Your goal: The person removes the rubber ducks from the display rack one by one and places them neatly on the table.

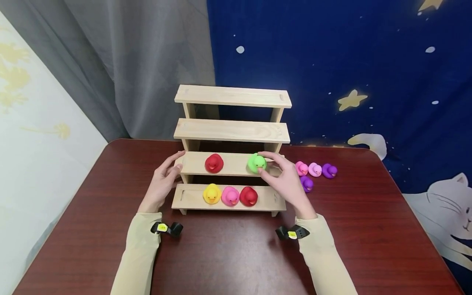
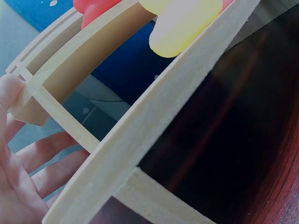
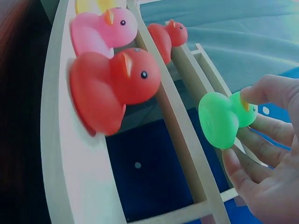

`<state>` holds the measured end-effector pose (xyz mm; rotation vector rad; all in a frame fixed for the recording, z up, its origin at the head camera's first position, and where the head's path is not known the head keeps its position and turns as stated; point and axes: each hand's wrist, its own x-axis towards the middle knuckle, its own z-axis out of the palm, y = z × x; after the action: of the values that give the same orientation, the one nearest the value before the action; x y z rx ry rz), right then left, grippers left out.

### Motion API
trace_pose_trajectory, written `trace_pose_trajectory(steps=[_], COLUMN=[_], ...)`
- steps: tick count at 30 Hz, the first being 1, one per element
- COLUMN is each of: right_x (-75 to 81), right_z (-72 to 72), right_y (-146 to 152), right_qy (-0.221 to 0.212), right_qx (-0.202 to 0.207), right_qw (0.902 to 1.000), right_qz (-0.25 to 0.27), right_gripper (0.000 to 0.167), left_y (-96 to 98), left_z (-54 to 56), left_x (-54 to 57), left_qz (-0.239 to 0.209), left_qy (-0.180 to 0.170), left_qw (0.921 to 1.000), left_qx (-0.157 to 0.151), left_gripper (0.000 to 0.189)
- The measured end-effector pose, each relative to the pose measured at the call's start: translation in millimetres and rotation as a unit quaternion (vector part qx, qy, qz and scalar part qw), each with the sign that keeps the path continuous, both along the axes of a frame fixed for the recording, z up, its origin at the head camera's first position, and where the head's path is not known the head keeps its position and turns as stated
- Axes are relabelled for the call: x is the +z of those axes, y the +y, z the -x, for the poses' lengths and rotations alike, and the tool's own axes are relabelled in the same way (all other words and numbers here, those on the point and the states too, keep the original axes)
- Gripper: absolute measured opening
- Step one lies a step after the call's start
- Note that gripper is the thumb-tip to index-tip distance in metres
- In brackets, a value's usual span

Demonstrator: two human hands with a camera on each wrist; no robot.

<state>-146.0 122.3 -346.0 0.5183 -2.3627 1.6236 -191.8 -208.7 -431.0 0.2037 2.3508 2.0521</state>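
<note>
On the lowest tier of the four-tier wooden rack sit a yellow toy duck, a hot-pink duck and a red duck. At the rack's second tier, the left hand, fingers loosely extended, touches the left end; another red duck sits left of centre; the right hand pinches a green duck toward the right end. A grey curtain hangs behind the rack.

The left hand grips, thumb spread, while the right hand pinches.
</note>
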Motion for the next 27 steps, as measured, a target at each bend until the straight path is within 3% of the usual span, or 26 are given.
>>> trace_pose_trajectory(steps=[17, 27], right_x=[-5.0, -35.0], right_z=[-6.0, 5.2], right_y=[26, 54], right_qy=[0.016, 0.005], right_qx=[-0.028, -0.065], right_qw=[0.9994, 0.9974], right_qz=[-0.010, -0.031], right_gripper=[0.038, 0.040], left_y=[0.6, 0.2], left_z=[0.7, 1.4], left_x=[-1.4, -0.8], left_qz=[0.008, 0.018], left_qy=[-0.009, -0.006], left_qw=[0.9999, 0.9998], left_qx=[0.003, 0.005], left_gripper=[0.045, 0.045])
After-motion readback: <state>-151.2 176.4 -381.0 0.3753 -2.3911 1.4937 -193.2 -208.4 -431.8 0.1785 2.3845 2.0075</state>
